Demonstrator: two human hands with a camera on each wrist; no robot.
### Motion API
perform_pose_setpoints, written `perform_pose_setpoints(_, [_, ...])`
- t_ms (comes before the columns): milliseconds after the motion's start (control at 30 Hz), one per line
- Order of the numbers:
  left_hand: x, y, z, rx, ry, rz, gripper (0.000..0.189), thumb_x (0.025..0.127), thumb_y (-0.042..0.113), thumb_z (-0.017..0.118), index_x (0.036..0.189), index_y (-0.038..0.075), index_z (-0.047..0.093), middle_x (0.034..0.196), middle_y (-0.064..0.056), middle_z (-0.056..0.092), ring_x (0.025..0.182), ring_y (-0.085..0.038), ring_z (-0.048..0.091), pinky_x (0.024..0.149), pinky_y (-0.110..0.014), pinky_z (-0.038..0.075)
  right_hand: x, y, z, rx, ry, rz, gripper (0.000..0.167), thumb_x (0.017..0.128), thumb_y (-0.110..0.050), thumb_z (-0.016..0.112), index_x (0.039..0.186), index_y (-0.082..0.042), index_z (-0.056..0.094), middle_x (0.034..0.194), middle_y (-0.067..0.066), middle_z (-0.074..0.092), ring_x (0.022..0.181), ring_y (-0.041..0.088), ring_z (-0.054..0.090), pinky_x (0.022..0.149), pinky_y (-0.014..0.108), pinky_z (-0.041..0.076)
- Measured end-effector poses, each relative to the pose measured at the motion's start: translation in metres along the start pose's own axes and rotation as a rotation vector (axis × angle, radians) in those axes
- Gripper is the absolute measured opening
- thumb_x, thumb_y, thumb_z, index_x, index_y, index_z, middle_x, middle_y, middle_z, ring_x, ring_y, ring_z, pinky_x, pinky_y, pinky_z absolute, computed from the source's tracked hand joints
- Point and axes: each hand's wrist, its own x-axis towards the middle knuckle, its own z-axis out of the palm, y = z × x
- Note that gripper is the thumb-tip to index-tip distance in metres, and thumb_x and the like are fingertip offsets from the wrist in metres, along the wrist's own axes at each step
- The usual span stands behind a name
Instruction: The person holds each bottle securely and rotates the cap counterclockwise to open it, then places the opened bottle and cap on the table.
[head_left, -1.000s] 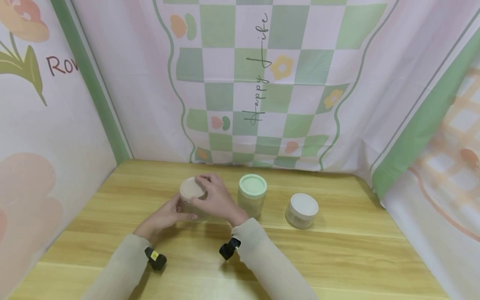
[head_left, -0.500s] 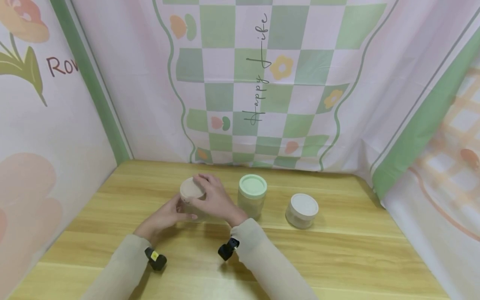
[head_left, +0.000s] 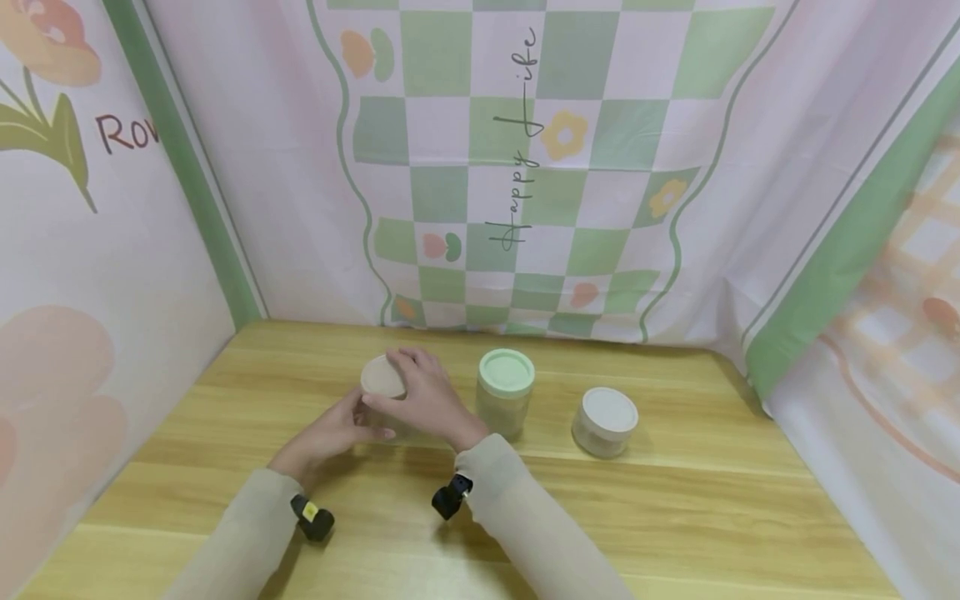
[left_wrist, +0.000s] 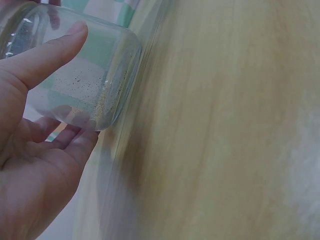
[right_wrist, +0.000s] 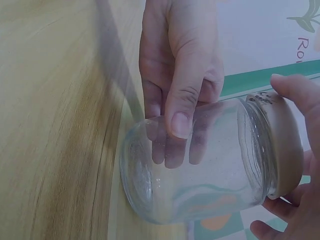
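Note:
A clear glass jar (right_wrist: 220, 160) with a beige screw lid (head_left: 381, 379) stands upright on the table, left of its middle. My left hand (head_left: 330, 433) holds the glass low down, its thumb on one side and fingers curved round the other. On the lid is my right hand (head_left: 427, 400), gripping its edge with the thumb on the near side and the fingers across the far side. Small specks cover part of the jar's glass in the left wrist view. Dark marks show on the lid's rim in the right wrist view.
Just right of my right hand stands a jar with a mint-green lid (head_left: 506, 373). Farther right sits a shorter jar with a white lid (head_left: 607, 412). A patterned curtain (head_left: 525, 167) hangs behind the wooden table (head_left: 675, 500).
My right hand has turned a little round the lid, its thumb sliding leftward along the near rim. The left hand and the jar have stayed in place.

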Motion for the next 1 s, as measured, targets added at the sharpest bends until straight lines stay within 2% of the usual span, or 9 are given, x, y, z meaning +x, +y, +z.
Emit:
perform_pose_setpoints(200, [0.001, -0.001, 0.0, -0.002, 0.01, -0.009, 0.101, 0.088, 0.022, 0.078, 0.162, 0.014, 0.009, 0.166, -0.013, 0.009, 0.148, -0.046, 0.011, 0.11, -0.074, 0.012, 0.002, 0.001, 0.0, -0.015, 0.012, 0.003, 0.079, 0.09, -0.06, 0.065, 0.15, -0.011, 0.046, 0.147, 0.009, 0.047, 0.125, 0.026, 0.044, 0.092, 0.039, 0.047])
perform_pose_setpoints(467, [0.0, -0.001, 0.001, 0.012, 0.019, -0.019, 0.101, 0.088, 0.024, 0.078, 0.161, 0.013, 0.009, 0.166, -0.014, 0.01, 0.147, -0.047, 0.013, 0.11, -0.074, 0.014, 0.005, 0.002, -0.002, -0.065, 0.037, 0.021, 0.082, 0.084, -0.065, 0.07, 0.146, -0.015, 0.052, 0.143, 0.005, 0.054, 0.118, 0.024, 0.046, 0.085, 0.035, 0.046])
perform_pose_setpoints(600, [0.0, -0.001, 0.0, 0.005, 0.017, -0.011, 0.102, 0.088, 0.024, 0.078, 0.162, 0.015, 0.009, 0.165, -0.014, 0.012, 0.147, -0.046, 0.015, 0.11, -0.074, 0.014, 0.005, 0.001, -0.004, -0.034, 0.039, 0.03, 0.082, 0.082, -0.064, 0.073, 0.147, -0.017, 0.052, 0.143, 0.004, 0.054, 0.119, 0.023, 0.045, 0.085, 0.036, 0.047])
perform_pose_setpoints(767, [0.0, -0.001, 0.0, -0.021, 0.01, -0.007, 0.103, 0.087, 0.022, 0.079, 0.162, 0.017, 0.008, 0.163, -0.015, 0.02, 0.145, -0.044, 0.022, 0.11, -0.073, 0.017, 0.005, -0.002, -0.008, 0.024, 0.048, 0.04, 0.082, 0.081, -0.061, 0.076, 0.148, -0.02, 0.051, 0.146, 0.003, 0.052, 0.124, 0.024, 0.044, 0.091, 0.042, 0.047])
perform_pose_setpoints(1000, [0.0, -0.002, 0.0, -0.024, 0.01, 0.015, 0.1, 0.088, 0.018, 0.077, 0.162, 0.016, 0.009, 0.164, -0.015, 0.018, 0.146, -0.045, 0.021, 0.111, -0.072, 0.015, 0.0, -0.008, -0.018, 0.055, 0.043, 0.036, 0.082, 0.079, -0.059, 0.079, 0.147, -0.022, 0.052, 0.147, 0.003, 0.051, 0.127, 0.024, 0.045, 0.091, 0.043, 0.049])
